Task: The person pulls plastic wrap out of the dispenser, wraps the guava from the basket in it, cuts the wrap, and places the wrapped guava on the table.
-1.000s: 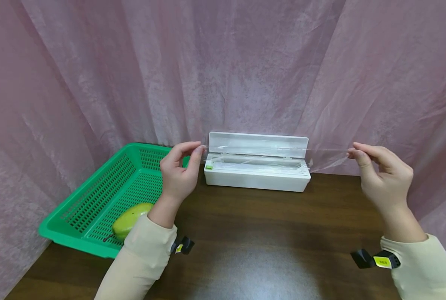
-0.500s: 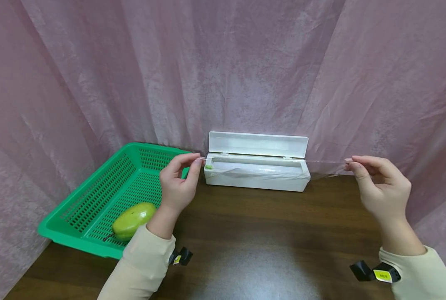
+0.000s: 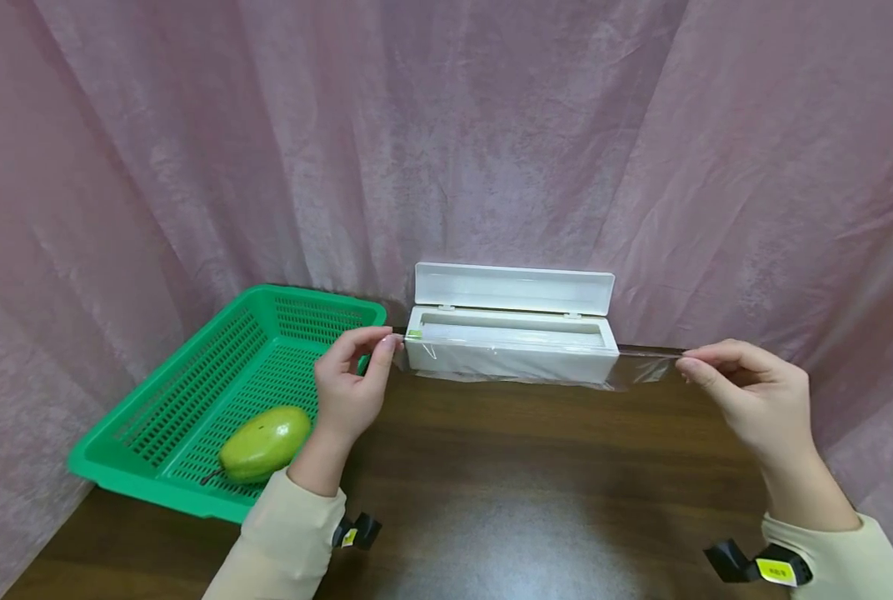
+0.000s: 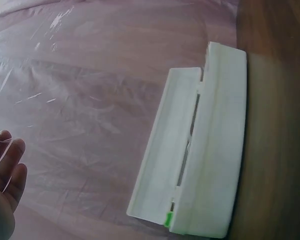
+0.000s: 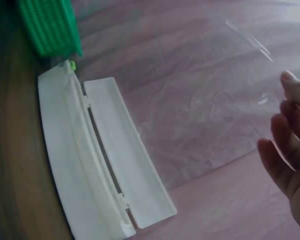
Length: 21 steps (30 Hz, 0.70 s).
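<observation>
A clear strip of cling film (image 3: 651, 364) is stretched between my two hands, its upper edge taut and the rest hanging below. My left hand (image 3: 351, 382) pinches one corner between thumb and fingers, right by the box's left end. The opposite corner is pinched by my right hand (image 3: 755, 398), to the right of the box. Behind the film stands a white cling film dispenser box (image 3: 420, 317), overlapped by it in the head view. Its lid (image 3: 514, 286) is swung up and back, and a green slider (image 4: 168, 219) sits at one end of the box.
On the left of the brown wooden table (image 3: 521, 475) stands a green plastic basket (image 3: 147, 383). One green, mango-like fruit (image 3: 266, 442) with a stem lies in it. A pink velvet curtain (image 3: 506, 133) hangs close behind the box and along both sides.
Both hands have come down, bringing the film from above the box to across its front. The right hand has also shifted slightly left. The box, basket and fruit stay put.
</observation>
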{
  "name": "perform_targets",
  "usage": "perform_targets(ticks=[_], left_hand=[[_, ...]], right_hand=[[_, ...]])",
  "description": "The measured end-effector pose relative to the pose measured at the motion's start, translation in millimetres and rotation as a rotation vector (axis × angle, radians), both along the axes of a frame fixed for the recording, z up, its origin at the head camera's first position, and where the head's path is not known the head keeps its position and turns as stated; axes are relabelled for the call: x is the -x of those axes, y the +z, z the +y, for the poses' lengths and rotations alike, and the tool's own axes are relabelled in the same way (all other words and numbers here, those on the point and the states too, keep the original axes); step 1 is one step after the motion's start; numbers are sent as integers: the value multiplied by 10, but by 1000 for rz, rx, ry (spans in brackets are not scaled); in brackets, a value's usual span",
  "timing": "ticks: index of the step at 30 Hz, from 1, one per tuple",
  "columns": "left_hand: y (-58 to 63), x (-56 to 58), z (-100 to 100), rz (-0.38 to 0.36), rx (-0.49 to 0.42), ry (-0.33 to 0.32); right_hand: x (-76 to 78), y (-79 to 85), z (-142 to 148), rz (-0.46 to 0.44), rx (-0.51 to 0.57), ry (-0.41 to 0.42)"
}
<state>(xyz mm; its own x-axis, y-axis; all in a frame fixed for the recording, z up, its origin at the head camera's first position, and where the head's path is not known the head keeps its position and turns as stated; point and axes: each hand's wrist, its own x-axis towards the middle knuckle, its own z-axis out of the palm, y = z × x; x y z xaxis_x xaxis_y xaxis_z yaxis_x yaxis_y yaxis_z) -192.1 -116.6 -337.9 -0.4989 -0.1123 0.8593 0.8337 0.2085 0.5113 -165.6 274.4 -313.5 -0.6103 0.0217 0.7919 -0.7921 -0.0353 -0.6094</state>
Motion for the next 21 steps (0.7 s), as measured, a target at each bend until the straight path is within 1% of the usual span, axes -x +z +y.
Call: perform_targets(ticks=[4, 8, 14, 18, 21], left_hand=[[-77, -30, -24, -41, 39, 15], [-137, -45, -33, -73, 64, 17], [-200, -86, -27, -131, 78, 26], [-243, -108, -28, -176, 82, 35], [-271, -125, -22, -224, 96, 54]], right_hand=[[-17, -66, 62, -126, -66, 9], [-11, -126, 107, -183, -126, 17], [-25, -192, 108, -256, -160, 23], [-9, -252, 92, -272, -131, 86], [11, -306, 84, -275, -121, 110]])
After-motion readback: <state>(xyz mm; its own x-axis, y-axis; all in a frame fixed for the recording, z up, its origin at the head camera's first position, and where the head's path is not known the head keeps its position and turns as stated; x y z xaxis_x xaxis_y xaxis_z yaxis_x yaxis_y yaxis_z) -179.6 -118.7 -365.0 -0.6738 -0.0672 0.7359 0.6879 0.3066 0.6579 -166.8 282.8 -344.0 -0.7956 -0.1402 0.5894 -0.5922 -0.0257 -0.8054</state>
